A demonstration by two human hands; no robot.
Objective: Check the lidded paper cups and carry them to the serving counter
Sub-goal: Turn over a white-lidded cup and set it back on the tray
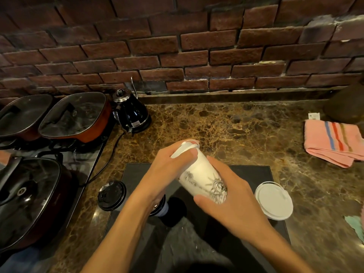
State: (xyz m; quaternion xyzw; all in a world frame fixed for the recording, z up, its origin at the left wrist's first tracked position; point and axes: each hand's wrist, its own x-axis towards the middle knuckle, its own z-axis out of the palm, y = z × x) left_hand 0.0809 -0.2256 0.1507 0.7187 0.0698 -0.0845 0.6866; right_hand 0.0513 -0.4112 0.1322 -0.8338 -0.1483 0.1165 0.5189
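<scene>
Brown marble counter (236, 131) meets a brick wall. Both hands grip the tilted white paper cup (202, 182) at center: left hand (167, 170) curls over its lid, right hand (232, 201) wraps its bottom.

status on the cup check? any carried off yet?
Done: nothing visibly carried off. In hand: the printed white cup is held tilted, left hand on its white lid, right hand round the body. Left: the black-lidded cup, the white-lidded cup and a third cup half hidden under the left wrist stand on the counter.
</scene>
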